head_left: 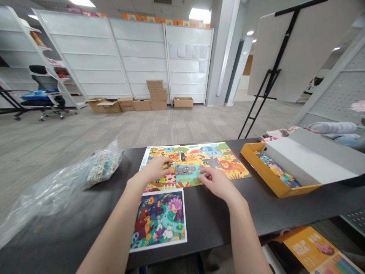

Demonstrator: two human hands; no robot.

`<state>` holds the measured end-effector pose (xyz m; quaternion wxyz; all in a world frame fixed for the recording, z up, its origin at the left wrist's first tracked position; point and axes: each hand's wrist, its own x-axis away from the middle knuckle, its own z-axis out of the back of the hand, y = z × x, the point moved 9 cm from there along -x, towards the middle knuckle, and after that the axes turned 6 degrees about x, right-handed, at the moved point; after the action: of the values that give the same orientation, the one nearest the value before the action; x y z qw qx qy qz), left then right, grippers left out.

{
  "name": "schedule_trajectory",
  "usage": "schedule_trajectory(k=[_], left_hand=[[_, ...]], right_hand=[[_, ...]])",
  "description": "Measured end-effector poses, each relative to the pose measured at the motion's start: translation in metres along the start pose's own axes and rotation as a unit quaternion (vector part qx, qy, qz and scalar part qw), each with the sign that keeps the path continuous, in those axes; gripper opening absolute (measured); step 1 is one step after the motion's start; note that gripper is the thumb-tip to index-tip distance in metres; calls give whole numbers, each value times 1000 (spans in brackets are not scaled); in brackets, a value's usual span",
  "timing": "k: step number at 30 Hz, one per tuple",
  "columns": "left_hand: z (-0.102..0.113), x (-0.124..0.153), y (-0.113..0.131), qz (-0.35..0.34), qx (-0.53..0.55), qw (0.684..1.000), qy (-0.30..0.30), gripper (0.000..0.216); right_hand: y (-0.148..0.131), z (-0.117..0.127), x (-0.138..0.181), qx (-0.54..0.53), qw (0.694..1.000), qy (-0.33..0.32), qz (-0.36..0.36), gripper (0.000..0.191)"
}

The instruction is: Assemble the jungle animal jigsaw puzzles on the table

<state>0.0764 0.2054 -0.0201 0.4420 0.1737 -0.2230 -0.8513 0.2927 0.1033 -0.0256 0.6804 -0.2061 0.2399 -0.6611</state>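
Observation:
A savanna-animal jigsaw puzzle (235, 161) lies flat on the dark table, with elephants, lions and a hippo on its pieces. Dark gaps show near its middle and upper left. My left hand (154, 169) rests over a white-edged picture sheet (145, 154) and the puzzle's left side, fingers apart and nothing visible held. At the lower edge of the hippo section is my right hand (218, 182), its fingertips touching the pieces, slightly spread. Below my left hand lies a forest-animal picture card (159, 220) with a white border.
An orange puzzle box (279, 190) with its white lid raised holds dark colourful pieces at the right. A clear plastic bag (102, 167) lies at the left. Another orange box (313, 247) is below the table edge. An easel (268, 83) stands behind.

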Motion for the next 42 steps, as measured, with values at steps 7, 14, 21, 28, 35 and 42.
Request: schedule_trajectory(k=[7, 14, 21, 28, 35, 42], left_hand=[[2, 0, 14, -23, -41, 999, 8, 32], [-27, -3, 61, -109, -36, 993, -25, 32], [-28, -1, 63, -126, -61, 989, -39, 31], [-29, 0, 63, -141, -82, 986, -36, 34], [-37, -1, 62, -170, -94, 980, -30, 34], [-27, -2, 59, -160, -61, 985, -2, 29]], right_hand=[[-3, 0, 1, 17, 1000, -10, -10, 25], [-5, -1, 1, 18, 1000, -17, -4, 25], [-6, 0, 1, 22, 999, -23, -13, 25], [-6, 0, 2, 19, 999, -30, -18, 25], [-6, -1, 3, 20, 999, -30, -16, 25], [-5, -2, 1, 16, 999, -30, -17, 25]])
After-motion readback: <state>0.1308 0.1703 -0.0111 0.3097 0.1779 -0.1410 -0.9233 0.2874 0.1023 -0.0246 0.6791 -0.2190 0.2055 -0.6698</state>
